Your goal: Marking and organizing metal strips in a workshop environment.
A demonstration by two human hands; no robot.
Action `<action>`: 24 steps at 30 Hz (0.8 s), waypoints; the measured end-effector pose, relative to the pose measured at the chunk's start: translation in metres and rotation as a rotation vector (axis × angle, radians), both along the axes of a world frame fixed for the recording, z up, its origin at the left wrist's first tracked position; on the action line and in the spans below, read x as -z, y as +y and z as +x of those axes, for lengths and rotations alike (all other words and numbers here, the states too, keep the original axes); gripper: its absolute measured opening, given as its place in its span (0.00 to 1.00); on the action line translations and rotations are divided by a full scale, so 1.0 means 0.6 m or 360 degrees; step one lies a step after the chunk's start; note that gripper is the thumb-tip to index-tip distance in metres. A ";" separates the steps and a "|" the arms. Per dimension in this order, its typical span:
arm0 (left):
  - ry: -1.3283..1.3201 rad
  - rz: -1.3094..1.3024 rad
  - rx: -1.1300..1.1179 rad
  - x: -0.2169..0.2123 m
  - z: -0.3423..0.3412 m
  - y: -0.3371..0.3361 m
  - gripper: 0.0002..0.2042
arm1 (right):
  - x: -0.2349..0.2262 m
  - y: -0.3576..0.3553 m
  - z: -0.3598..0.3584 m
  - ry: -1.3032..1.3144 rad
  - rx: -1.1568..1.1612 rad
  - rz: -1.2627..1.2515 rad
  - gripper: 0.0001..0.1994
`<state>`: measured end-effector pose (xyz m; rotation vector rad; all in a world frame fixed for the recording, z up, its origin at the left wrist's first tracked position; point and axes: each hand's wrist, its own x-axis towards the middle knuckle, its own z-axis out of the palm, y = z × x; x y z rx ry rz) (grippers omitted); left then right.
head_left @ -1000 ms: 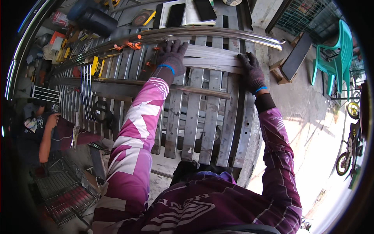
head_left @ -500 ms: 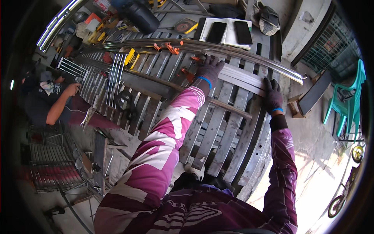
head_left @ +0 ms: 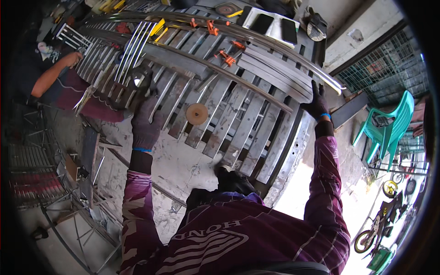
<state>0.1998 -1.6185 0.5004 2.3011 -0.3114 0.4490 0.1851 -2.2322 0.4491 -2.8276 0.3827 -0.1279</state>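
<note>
My right hand [head_left: 316,104], in a dark glove, rests against the near right ends of a row of flat metal bars [head_left: 272,71], its thumb and fingers apart. My gloved left hand [head_left: 146,121] reaches to a dark power tool with a shiny round part [head_left: 139,79], which looks like an angle grinder. Its fingertips blend into the dark body, so its grip cannot be made out. A round brown disc [head_left: 197,113] lies on the slatted metal bench [head_left: 238,98] between my hands. Beyond the bars' left ends are small orange clamps [head_left: 225,57].
Long shiny tubes [head_left: 275,43] run along the bench's far side, and a thinner tube [head_left: 247,87] crosses nearer. Two phones lie on an open notebook [head_left: 251,18]. At left, another person's arm [head_left: 52,75] is near metal rods. A green plastic chair [head_left: 389,123] stands at right.
My left hand has left the flat bars and swung left and nearer to the dark tool. My right hand stays at the bar ends. The view has shifted, and the brown disc now shows.
</note>
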 end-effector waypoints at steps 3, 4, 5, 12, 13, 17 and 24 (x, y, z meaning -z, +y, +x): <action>0.0109 -0.0127 -0.0559 0.129 -0.220 0.163 0.15 | -0.041 0.079 -0.019 -0.0356 -0.0094 -0.0068 0.48; 0.0237 -0.0154 -0.0736 0.188 -0.307 0.201 0.15 | -0.055 0.120 -0.033 -0.0510 -0.0177 -0.0034 0.43; 0.0333 -0.0242 -0.0919 0.250 -0.400 0.230 0.15 | -0.069 0.171 -0.040 -0.0525 -0.0286 0.0088 0.38; 0.2266 -0.0253 -0.1602 0.570 -1.072 0.221 0.16 | -0.038 0.730 -0.192 -0.0332 -0.1669 0.0785 0.25; 0.2253 -0.0274 -0.1614 0.582 -1.136 0.205 0.17 | -0.018 0.798 -0.231 -0.0357 -0.2172 0.0603 0.26; 0.1981 -0.0686 -0.2093 0.551 -1.308 0.114 0.16 | 0.104 0.952 -0.364 0.1225 -0.2378 0.0636 0.28; 0.1459 -0.1020 -0.2847 0.471 -1.356 0.068 0.14 | 0.312 1.062 -0.308 0.1357 -0.3768 -0.0676 0.25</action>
